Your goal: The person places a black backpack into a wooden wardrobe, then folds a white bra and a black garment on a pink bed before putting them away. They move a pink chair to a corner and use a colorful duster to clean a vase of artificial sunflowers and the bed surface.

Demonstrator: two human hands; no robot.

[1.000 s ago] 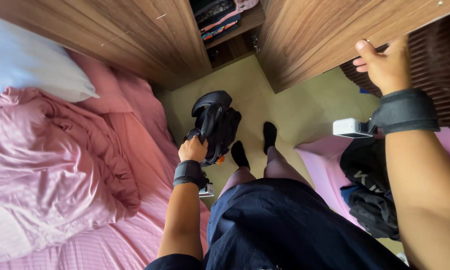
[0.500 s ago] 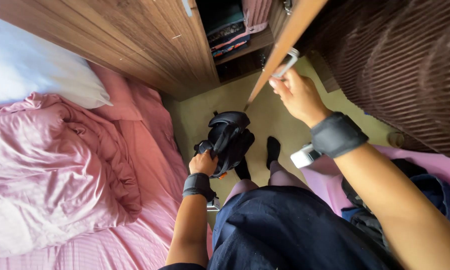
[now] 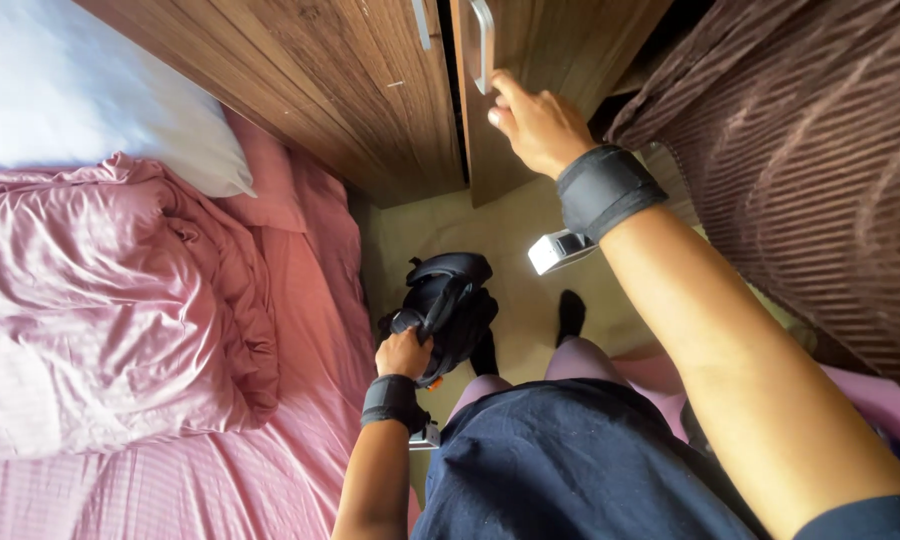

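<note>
Bright daylight, source appears left of frame. Pillow [image 3: 90, 110] upper left near overexposed; sheen on pink duvet [image 3: 100, 310]. Floor gap centre in shadow, black bag [image 3: 450, 310] detail lost. Wide-angle stretch at edges; right forearm lower right soft.

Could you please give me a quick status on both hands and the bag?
Left hand shut on black backpack, hanging low beside the pink bed. Right hand open, fingers against the wardrobe door by its metal handle. Floor under the bag bare.
</note>
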